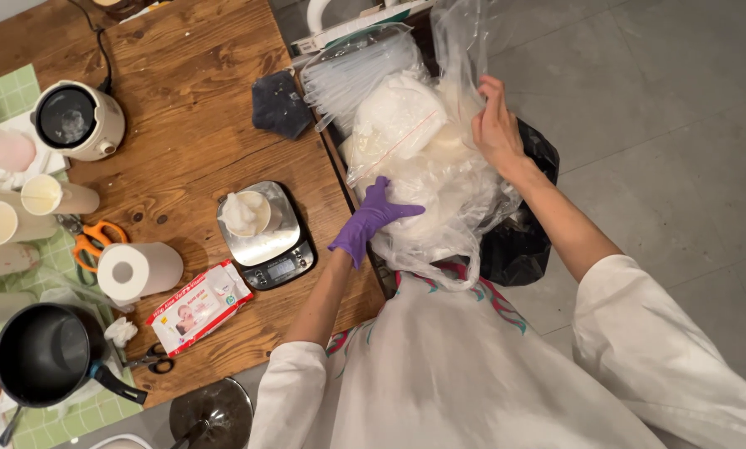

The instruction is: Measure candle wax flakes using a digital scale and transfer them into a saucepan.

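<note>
Both hands [373,218] grip crinkled clear bag [439,187].

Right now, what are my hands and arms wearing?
The left hand wears a purple disposable glove; the right hand is bare. Both forearms are uncovered, with loose white sleeves pushed up near the elbows.

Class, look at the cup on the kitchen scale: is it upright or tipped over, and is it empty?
Upright and not empty. The cup stands with its round mouth facing up on the scale, and white material fills it.
</note>
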